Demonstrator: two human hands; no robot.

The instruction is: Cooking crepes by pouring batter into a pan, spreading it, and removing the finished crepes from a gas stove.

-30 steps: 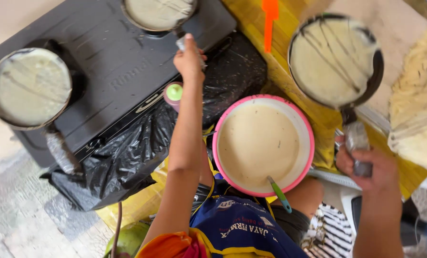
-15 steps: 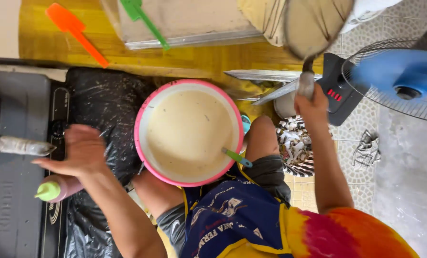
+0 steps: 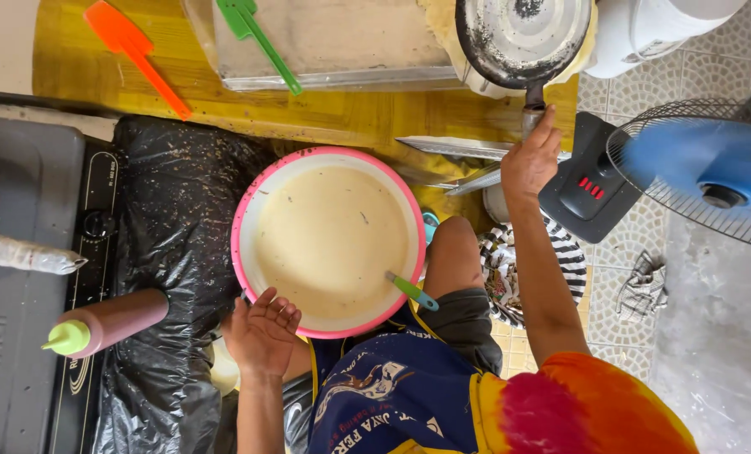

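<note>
Right hand (image 3: pixel 529 164) has its grip closed round the upturned frying pan (image 3: pixel 523 38) handle, left hand (image 3: pixel 262 334) open and empty beside the pink batter bowl (image 3: pixel 329 244), squeeze bottle (image 3: pixel 106 324) lying nearby.

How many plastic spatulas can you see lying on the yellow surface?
2: an orange spatula at the upper left on the yellow surface, and a green spatula lying across the clear tray. Others may be out of frame.
</note>
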